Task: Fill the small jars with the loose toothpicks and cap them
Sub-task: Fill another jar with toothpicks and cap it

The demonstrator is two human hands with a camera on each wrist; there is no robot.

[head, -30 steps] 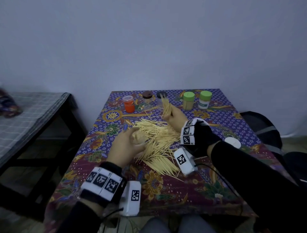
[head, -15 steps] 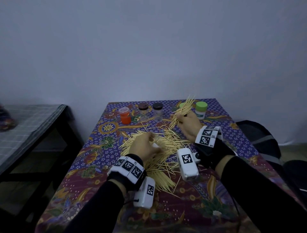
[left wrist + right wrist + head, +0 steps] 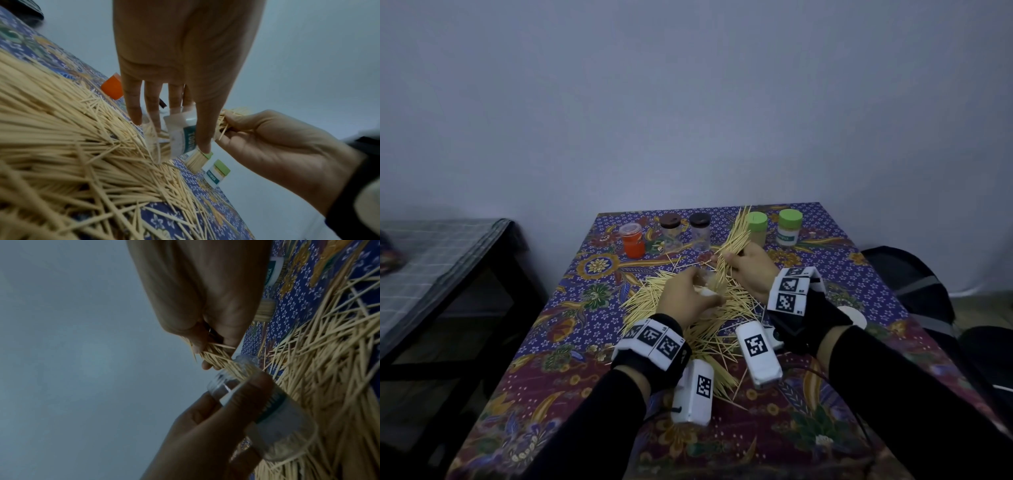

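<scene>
While the left hand (image 3: pixel 185 48) holds the open clear jar (image 3: pixel 273 423) tilted above the loose toothpicks (image 3: pixel 688 308) on the tabletop (image 3: pixel 859 260), fingers and thumb curled round its wall, the right hand (image 3: pixel 748 270) pinches a splayed bundle (image 3: pixel 732 240) whose tips sit at the jar's mouth. Advice: square the bundle's ends first, keep the mouth turned toward it, feed straight along the jar's axis. How full the jar is seems unclear. Capped jars stand at the far edge.
</scene>
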